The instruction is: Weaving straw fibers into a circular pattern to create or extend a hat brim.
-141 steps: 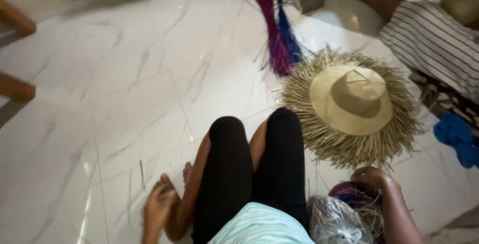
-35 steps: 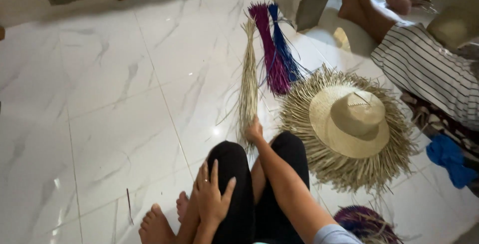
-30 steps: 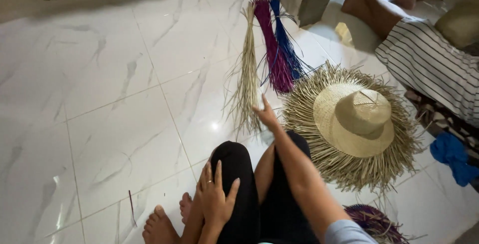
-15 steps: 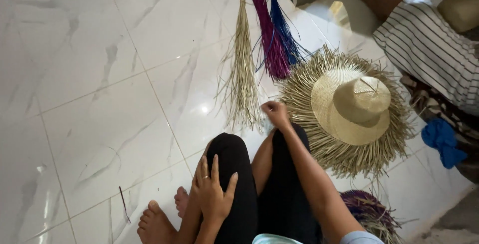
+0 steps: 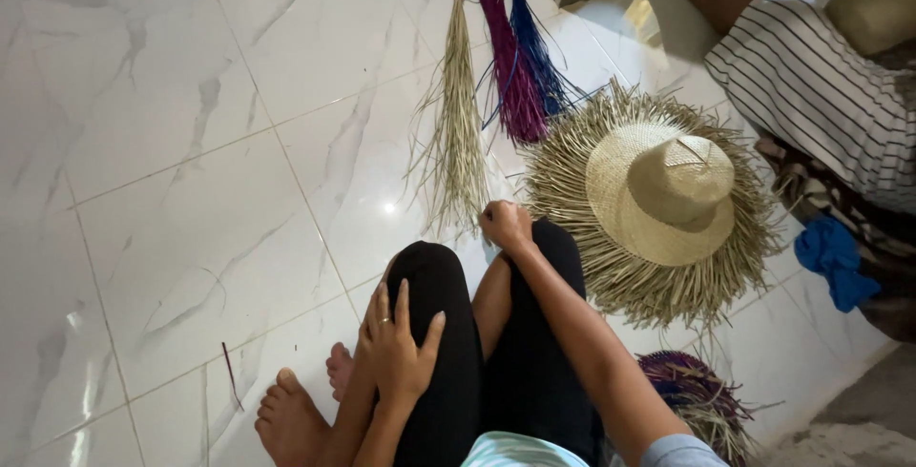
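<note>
We sit on the white marble floor (image 5: 191, 190) with our knees drawn up in black leggings. Our right hand (image 5: 506, 226) reaches out to about twelve o'clock of our knees, fingers curled shut near the lower end of the natural straw bundle (image 5: 458, 124); we cannot tell whether it grips any strands. That bundle lies on the floor, running up toward twelve o'clock, with a magenta bundle (image 5: 506, 57) and a blue bundle (image 5: 530, 47) just beside it at its one o'clock. Our left hand (image 5: 401, 348) rests flat and open on our left knee, holding nothing. At three o'clock of the right hand lies an unfinished straw hat (image 5: 658, 200) with a fringed brim.
</note>
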